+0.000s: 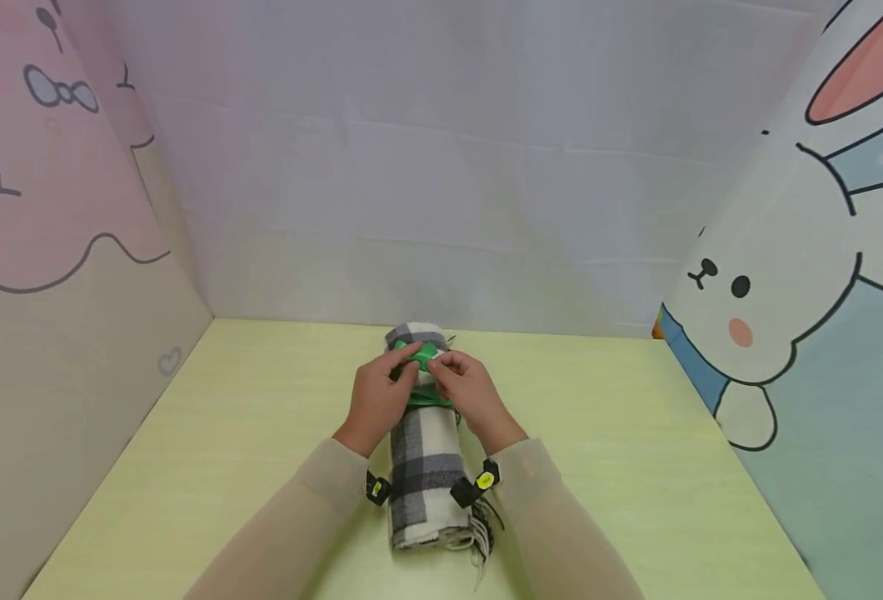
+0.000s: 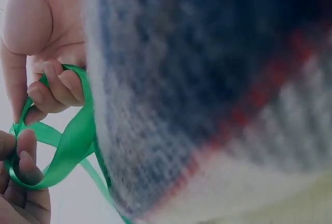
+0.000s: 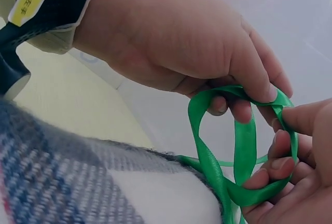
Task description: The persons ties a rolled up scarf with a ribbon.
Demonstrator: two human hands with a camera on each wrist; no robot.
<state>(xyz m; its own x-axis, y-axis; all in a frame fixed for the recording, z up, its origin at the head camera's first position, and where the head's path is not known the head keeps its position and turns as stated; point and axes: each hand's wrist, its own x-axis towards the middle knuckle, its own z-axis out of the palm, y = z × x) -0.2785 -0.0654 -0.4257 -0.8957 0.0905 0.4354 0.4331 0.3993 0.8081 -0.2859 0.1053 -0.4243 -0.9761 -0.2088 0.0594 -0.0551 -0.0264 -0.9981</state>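
Observation:
A rolled plaid scarf or blanket point(image 1: 426, 467), white and grey with a fringe at its near end, lies lengthwise on the table. Green satin ribbon point(image 1: 428, 398) goes around its far half, with loops raised above the roll. My left hand point(image 1: 381, 398) pinches the ribbon between thumb and fingers. Close beside it, my right hand point(image 1: 477, 398) pinches another part, several fingers curled within a loop. In the right wrist view the ribbon point(image 3: 244, 146) forms open loops between both hands, and the fingertips nearly meet. Whether a knot lies under the fingers is hidden.
The pale yellow table point(image 1: 261, 450) runs back to a plain whitish curtain point(image 1: 441, 167). Printed cartoon panels stand at both sides, including a rabbit point(image 1: 771, 308) on the right. Black wrist cameras point(image 1: 475, 483) hang close to the roll.

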